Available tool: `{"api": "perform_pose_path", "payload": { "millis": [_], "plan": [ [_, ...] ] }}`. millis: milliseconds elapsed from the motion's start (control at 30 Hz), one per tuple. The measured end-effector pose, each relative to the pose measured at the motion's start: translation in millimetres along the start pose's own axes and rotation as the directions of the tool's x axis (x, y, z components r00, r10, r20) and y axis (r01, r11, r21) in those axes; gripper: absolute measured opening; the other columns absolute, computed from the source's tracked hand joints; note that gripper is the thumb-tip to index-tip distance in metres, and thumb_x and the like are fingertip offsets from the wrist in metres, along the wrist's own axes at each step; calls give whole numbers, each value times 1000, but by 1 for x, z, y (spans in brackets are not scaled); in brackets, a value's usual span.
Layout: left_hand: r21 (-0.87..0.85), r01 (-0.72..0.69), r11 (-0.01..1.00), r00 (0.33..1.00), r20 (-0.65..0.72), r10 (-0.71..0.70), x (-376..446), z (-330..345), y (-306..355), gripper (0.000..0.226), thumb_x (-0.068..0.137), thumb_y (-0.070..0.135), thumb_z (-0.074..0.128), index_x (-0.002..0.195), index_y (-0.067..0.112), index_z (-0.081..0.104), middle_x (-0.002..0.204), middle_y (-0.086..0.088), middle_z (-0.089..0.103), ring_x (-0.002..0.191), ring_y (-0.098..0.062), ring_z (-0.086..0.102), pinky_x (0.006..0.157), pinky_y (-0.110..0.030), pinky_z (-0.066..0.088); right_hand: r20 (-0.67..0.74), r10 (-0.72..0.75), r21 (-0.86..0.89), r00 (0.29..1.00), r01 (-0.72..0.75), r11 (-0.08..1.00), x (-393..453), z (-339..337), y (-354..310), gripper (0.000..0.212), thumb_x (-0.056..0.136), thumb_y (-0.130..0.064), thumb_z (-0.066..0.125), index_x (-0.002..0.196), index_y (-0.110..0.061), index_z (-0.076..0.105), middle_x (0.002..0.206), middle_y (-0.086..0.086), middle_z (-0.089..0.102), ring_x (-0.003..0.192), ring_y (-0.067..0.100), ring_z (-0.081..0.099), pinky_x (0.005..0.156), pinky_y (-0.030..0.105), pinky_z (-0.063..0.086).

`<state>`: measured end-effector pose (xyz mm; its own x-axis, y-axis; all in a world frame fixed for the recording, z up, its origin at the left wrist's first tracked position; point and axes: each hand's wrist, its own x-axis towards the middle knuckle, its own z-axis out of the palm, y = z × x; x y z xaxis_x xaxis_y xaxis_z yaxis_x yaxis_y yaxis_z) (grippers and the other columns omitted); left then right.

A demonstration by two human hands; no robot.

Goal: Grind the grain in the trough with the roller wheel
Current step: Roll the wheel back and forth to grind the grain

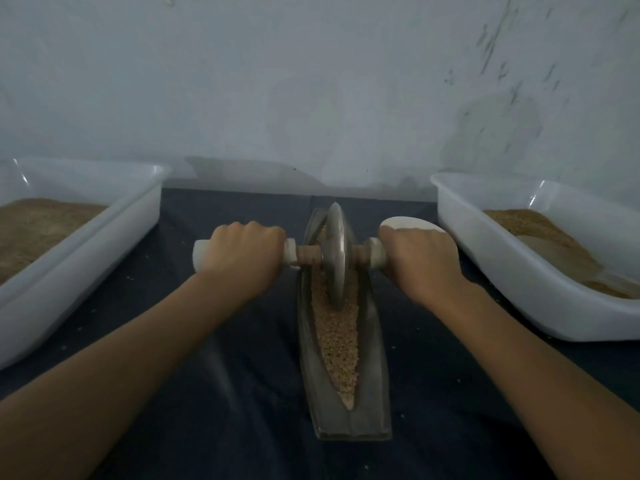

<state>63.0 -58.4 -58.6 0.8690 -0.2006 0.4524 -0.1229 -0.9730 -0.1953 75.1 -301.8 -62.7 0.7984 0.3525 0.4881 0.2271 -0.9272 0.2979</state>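
Observation:
A narrow boat-shaped metal trough (374, 375) lies lengthwise in front of me on a dark cloth. Tan grain (337, 337) fills its groove from the near tip up to the wheel. The grey metal roller wheel (335, 254) stands upright in the far half of the trough, on a wooden axle with white handles on both sides. My left hand (242, 252) is closed around the left handle, whose white end sticks out past my fist. My right hand (420, 258) is closed around the right handle.
A white plastic tub (114, 233) holding brown grain sits at the left, and another white tub (491, 268) with grain stands at the right. A white rounded object (412, 224) peeks out behind my right hand. A pale wall rises just past the trough.

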Motion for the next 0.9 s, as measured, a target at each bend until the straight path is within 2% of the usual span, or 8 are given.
{"api": "perform_pose_path", "payload": {
  "millis": [133,233,333,433,633,767,833,900],
  "plan": [
    [94,-166,982,980,-94,175,-51,-22,-3,47,66,35,75,71,27,29,55,6,40,45,-18,39,47,-27,19,-104,-110,38,988,114,993,-57,-32,-2,47,44,-26,88,66,-24,46,50,-4,48,40,17,44,44,17,9],
    [66,-238,969,954,-170,246,-70,-34,-10,64,38,25,87,65,23,30,49,11,25,39,-15,18,48,-19,7,-58,-123,140,991,130,982,-76,-40,-3,54,41,-22,88,65,-25,39,48,-10,36,40,11,25,40,16,13],
    [133,-155,979,985,-59,164,-45,-24,-3,45,65,35,75,71,26,31,55,10,28,45,-15,26,46,-26,15,-10,-63,71,998,63,995,-54,-22,-3,42,62,-32,82,71,-27,41,56,-11,31,46,12,32,42,20,13],
    [61,-48,997,999,2,48,-4,-2,0,24,84,34,59,79,26,37,75,6,54,67,-23,54,58,-32,30,53,26,39,998,-28,999,-13,2,-2,21,84,-34,63,83,-26,44,70,-7,50,65,18,54,53,30,42],
    [-2,4,1000,999,37,-4,-4,-5,0,18,87,32,55,83,25,39,86,3,60,69,-22,52,62,-32,34,40,40,30,998,-42,999,-4,-8,-7,17,83,-26,65,86,-23,48,77,-1,60,70,23,59,66,37,51],
    [-43,-127,991,992,-22,126,-57,-25,-3,38,68,33,74,76,29,37,62,9,45,53,-18,52,51,-30,42,-55,-73,77,996,78,994,-59,-44,-11,52,38,-19,90,65,-24,46,52,-5,50,41,17,48,40,23,26],
    [-63,-262,963,956,-154,250,-74,-29,-7,50,43,25,85,64,25,40,47,8,42,34,-17,42,40,-24,29,-67,-104,87,992,110,990,-75,-54,-11,65,27,-11,88,63,-27,37,46,-5,43,34,16,39,42,20,14],
    [-40,-238,970,968,-88,234,-71,-32,-10,57,43,29,85,65,27,32,46,9,36,33,-15,34,42,-22,22,-39,-89,86,995,92,992,-75,-53,-9,68,27,-12,88,63,-27,33,45,-6,42,32,15,34,46,17,4]
  ]
}}
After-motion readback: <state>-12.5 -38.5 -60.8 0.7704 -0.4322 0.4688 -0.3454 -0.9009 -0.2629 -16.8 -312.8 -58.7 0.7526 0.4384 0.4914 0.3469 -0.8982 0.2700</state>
